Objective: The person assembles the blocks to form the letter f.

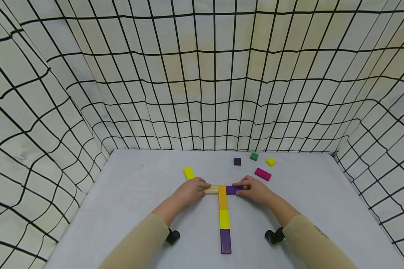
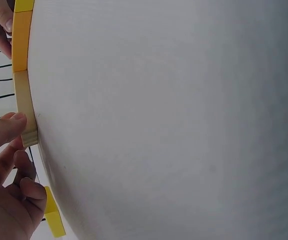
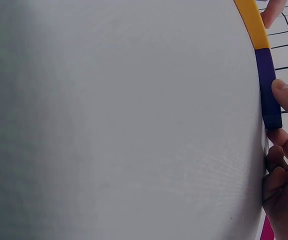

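Note:
In the head view, a column of blocks lies on the white table: an orange block [image 1: 223, 198] at the far end, a yellow block [image 1: 224, 219] in the middle and a purple block [image 1: 225, 241] nearest me. A plain wooden block [image 1: 212, 189] with grooves extends left from the orange one, its outer end pinched by my left hand [image 1: 190, 191]. On the opposite side, my right hand [image 1: 256, 189] pinches a second purple block [image 3: 268, 87], whose inner end meets the orange block. Another yellow block [image 1: 189, 172] lies just beyond my left hand, partly hidden by it.
Toward the back right of the table [image 1: 131, 186] lie a dark purple cube [image 1: 237, 161], a green block [image 1: 254, 156], a small yellow block [image 1: 271, 161] and a magenta block [image 1: 263, 174]. Black netting [image 1: 214, 74] over white walls surrounds the back and sides.

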{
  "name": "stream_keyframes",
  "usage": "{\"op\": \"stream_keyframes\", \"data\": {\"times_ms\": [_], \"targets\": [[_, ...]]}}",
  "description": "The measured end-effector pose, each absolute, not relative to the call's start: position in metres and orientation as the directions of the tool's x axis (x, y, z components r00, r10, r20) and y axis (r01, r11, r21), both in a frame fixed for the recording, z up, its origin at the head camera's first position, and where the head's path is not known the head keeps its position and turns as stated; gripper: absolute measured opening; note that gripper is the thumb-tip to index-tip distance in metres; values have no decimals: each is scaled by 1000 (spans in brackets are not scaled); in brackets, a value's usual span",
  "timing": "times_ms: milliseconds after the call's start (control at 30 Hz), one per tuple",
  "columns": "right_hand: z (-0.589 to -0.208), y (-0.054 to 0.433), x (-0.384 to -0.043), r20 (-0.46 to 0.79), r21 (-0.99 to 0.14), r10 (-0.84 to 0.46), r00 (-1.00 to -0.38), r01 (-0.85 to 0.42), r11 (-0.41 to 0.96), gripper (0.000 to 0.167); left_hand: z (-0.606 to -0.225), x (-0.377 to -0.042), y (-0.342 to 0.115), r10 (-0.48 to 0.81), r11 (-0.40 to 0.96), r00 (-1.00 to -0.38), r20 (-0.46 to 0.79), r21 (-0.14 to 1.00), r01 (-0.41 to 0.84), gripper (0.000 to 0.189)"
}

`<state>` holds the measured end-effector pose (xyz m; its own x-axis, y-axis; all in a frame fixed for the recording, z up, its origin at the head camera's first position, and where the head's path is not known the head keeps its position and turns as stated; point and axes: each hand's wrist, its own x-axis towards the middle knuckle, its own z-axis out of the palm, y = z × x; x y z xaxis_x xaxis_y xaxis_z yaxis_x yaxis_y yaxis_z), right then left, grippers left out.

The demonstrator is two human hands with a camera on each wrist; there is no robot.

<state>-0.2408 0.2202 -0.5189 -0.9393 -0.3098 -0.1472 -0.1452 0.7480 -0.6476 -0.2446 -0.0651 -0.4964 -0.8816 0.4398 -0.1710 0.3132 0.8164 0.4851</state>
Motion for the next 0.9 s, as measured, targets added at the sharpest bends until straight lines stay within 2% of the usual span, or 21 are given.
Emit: {"op": "stream_keyframes", "data": {"times_ms": [900], "targets": [[-517, 221, -239, -154, -663, -308, -939, -133, 737, 29, -495, -242, -67, 439, 804, -882, -172, 513, 300, 35]]}}
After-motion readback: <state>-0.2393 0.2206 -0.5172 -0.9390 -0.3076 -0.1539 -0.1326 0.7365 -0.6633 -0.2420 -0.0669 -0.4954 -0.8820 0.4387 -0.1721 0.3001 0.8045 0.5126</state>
